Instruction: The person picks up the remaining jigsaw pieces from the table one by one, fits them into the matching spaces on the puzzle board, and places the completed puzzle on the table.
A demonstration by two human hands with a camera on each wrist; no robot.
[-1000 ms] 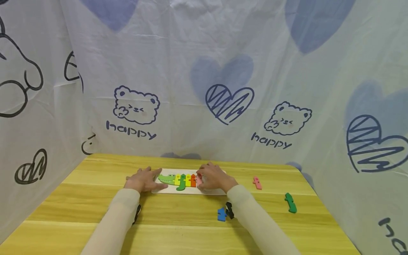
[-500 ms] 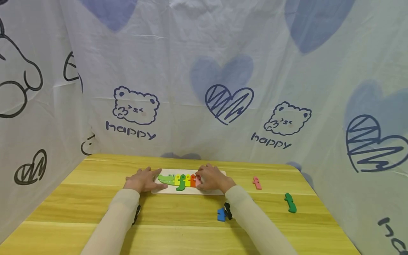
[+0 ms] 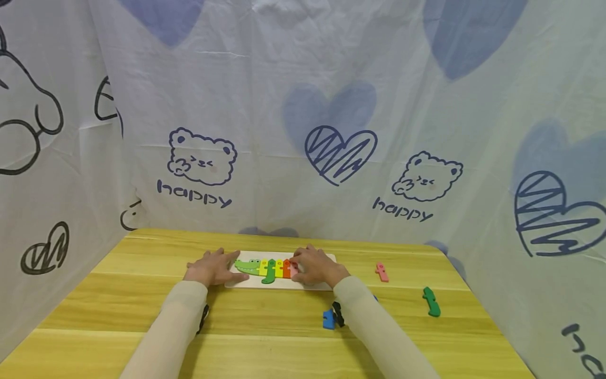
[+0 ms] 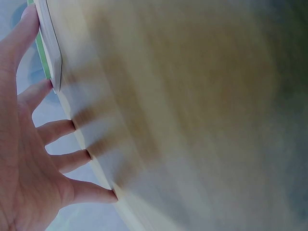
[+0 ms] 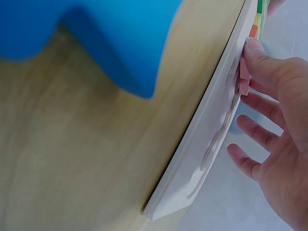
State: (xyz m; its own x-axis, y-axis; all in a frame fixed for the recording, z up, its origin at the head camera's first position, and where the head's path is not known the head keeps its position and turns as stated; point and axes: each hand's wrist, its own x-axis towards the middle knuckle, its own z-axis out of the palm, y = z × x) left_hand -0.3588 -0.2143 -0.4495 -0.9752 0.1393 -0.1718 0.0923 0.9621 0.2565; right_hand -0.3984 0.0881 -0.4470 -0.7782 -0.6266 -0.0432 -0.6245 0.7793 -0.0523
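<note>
A pale wooden puzzle board [image 3: 279, 285] lies near the table's far edge, bearing a crocodile of flat pieces: a green head [image 3: 247, 266], then yellow, green, yellow and an orange piece [image 3: 286, 269]. My left hand [image 3: 214, 267] has its fingers spread at the board's left end; in the left wrist view its thumb and index finger touch the board's end, while other fingertips rest on the table. With thumb and fingers, my right hand [image 3: 316, 265] pinches a pink puzzle piece [image 5: 244, 83] against the board beside the orange one. Fingers partly cover this piece.
A blue piece [image 3: 329, 319] lies below the right wrist, and a sliver of another blue piece [image 3: 376, 298] shows behind the right sleeve. Further right are a second pink piece [image 3: 382, 272] and a dark green piece [image 3: 431, 301]. A printed cloth [image 3: 265, 105] hangs behind the table.
My right hand has shifted slightly left with the pink piece, up against the orange one, then stays nearly still. The left hand has not visibly moved.
</note>
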